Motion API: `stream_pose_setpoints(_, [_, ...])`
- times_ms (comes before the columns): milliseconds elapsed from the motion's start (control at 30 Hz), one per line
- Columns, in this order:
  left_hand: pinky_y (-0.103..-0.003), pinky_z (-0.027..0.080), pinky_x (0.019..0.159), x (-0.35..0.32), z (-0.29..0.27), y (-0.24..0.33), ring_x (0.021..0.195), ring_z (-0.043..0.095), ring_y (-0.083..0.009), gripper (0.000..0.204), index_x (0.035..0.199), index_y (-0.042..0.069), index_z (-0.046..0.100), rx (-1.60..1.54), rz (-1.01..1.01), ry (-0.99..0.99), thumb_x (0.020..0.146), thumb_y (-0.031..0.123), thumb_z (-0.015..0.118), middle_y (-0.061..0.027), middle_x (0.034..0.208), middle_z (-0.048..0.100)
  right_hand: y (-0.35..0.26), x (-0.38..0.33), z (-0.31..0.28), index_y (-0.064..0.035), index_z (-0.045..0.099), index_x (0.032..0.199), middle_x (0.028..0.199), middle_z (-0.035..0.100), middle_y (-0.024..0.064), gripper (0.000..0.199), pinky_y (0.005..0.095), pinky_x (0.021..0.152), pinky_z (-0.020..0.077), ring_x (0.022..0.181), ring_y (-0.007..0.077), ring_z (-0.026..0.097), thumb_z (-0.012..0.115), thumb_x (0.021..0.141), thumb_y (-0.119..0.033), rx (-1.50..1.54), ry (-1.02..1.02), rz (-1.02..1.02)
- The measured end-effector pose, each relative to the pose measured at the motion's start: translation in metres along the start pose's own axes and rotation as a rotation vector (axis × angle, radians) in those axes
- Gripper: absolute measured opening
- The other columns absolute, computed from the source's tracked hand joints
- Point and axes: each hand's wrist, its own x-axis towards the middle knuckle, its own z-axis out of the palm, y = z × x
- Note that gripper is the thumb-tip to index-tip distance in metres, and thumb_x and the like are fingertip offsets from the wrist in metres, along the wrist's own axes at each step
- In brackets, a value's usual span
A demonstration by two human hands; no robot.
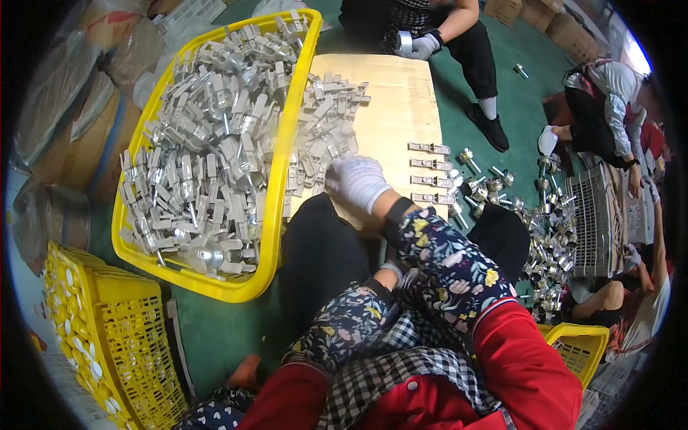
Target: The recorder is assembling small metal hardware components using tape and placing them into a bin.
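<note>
My right hand (360, 182), in a white knit glove, reaches across to the near edge of a heap of grey plastic clips (331, 118) on a cardboard-covered board (390, 93). Its fingers curl downward, the tips blurred; what they grip, if anything, does not show. Low in front of my body is my left hand (391, 272), also gloved, its fingers hidden behind my right sleeve. Several clips with metal fittings (431, 163) lie in a column along the board's right side. A yellow basket (292, 136) full of grey clips and clear parts stands left of the board.
Metal cup-shaped parts with stems (548, 251) lie heaped on the green floor at right, near a white crate (591, 215). Another yellow basket (143, 315) stands at lower left. A gloved co-worker's hand (421, 46) holds a round piece opposite; other people work at right.
</note>
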Motion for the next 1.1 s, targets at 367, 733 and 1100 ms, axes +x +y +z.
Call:
stream_pose_setpoints(367, [-0.032,0.043,0.087,0.079,-0.058,-0.061,0.105,0.054,-0.0171,0.035,0.118,0.016,0.052,0.312,0.712,-0.449,0.087,0.03,0.044,-0.001,0.117,0.056,0.022,-0.053,-0.022,-0.0064,0.065,0.093,0.094,0.059,0.0225,0.032,0.041,0.079,0.0466,0.088,0.0319,0.06,0.05,0.084,-0.033,-0.021,0.022,0.114])
stream_pose_setpoints(733, [-0.031,0.045,0.078,0.038,-0.019,-0.014,0.089,0.057,-0.0157,0.03,0.109,0.006,0.058,0.612,0.444,-0.101,0.087,0.024,0.049,-0.0071,0.102,0.061,0.014,-0.043,-0.002,-0.0019,0.062,0.092,0.087,0.063,0.0179,0.024,0.0407,0.073,0.0495,0.08,0.0308,0.064,0.047,0.083,-0.019,-0.196,-0.027,0.113])
stream_pose_setpoints(1100, [-0.022,0.042,0.046,-0.051,0.065,0.05,0.05,0.051,-0.0073,0.024,0.077,0.0,0.065,0.69,0.115,0.292,0.085,0.022,0.061,-0.0032,0.063,0.06,0.168,-0.023,-0.07,0.0019,0.061,0.097,0.085,0.064,0.0063,0.02,0.025,0.075,0.0461,0.079,0.0109,0.057,0.057,0.083,-0.013,0.555,0.377,0.161])
